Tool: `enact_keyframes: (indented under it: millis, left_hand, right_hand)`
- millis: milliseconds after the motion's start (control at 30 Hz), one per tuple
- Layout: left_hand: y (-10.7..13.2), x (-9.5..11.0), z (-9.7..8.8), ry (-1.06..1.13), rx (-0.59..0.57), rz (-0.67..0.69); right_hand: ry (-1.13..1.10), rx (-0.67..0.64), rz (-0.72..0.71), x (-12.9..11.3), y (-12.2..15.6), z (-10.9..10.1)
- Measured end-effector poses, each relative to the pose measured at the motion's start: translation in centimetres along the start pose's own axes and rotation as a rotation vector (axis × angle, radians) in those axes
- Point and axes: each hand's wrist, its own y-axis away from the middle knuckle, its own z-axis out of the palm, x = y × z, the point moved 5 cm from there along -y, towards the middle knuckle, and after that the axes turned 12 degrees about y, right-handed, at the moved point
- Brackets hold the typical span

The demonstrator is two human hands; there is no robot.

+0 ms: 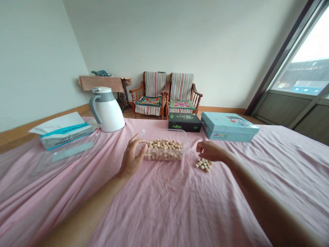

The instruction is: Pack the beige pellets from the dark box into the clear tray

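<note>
A clear plastic container [180, 134] filled with small tan nuts [164, 149] sits on the pink tablecloth [164, 206]. My left hand [132, 156] rests against the container's left end, fingers curved round it. My right hand [209, 151] hovers to the right of the container with its fingers pinched together; whether anything is in them I cannot make out. Just below that hand lies a small pile of loose nuts [203, 164] on the cloth.
A white jug [108, 109] stands at the back left beside a tissue pack [65, 132] and a clear lid [72, 151]. A black box [184, 121] and a light blue box [228, 127] lie behind the container. Two wooden chairs [166, 94] stand by the wall.
</note>
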Motion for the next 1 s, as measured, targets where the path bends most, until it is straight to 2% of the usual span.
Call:
enact_keyframes:
  millis: [67, 167, 333, 433, 533, 600, 633, 700, 767, 867, 933, 1000]
  left_hand:
    - [0.0, 0.1, 0.0, 0.0, 0.002, 0.003]
    - [-0.1, 0.1, 0.0, -0.003, 0.001, 0.001]
    - [-0.1, 0.0, 0.0, 0.01, 0.001, -0.011]
    - [-0.1, -0.1, 0.0, 0.013, -0.002, -0.017]
    - [0.0, 0.0, 0.0, 0.017, -0.004, -0.024]
    - [0.0, 0.0, 0.1, 0.019, -0.008, -0.028]
    - [0.0, 0.0, 0.1, 0.018, -0.011, -0.03]
    - [0.1, 0.1, 0.1, 0.012, -0.018, -0.03]
    - [0.1, 0.1, 0.2, 0.006, -0.023, -0.025]
    - [0.1, 0.2, 0.2, 0.005, -0.024, -0.021]
    - [0.0, 0.3, 0.2, 0.005, -0.024, -0.021]
    - [0.0, 0.3, 0.2, 0.002, -0.024, -0.018]
  right_hand:
    - [0.086, -0.088, -0.002, 0.4, 0.6, 0.8]
    - [0.053, -0.114, -0.008, 0.3, 1.0, 1.4]
    - [0.025, -0.04, 0.026, -0.1, 0.1, 2.7]
    - [-0.019, 0.076, 0.078, 0.7, -0.3, 3.2]
    - [-0.219, 0.366, 0.208, 1.9, 0.1, 1.4]
    - [-0.453, 0.542, 0.229, 1.7, 0.8, -0.3]
    - [-0.59, 0.584, 0.19, 1.2, 1.1, -1.1]
    - [-0.876, 0.586, 0.02, -0.5, 1.3, -2.4]
    - [-0.982, 0.609, -0.05, -1.4, 1.5, -3.1]
    - [-0.798, 0.633, 0.06, -0.7, 1.7, -2.5]
    - [-0.571, 0.515, 0.073, -0.4, 1.5, -1.3]
    - [-0.386, 0.31, 0.001, -1.0, 1.3, 0.2]
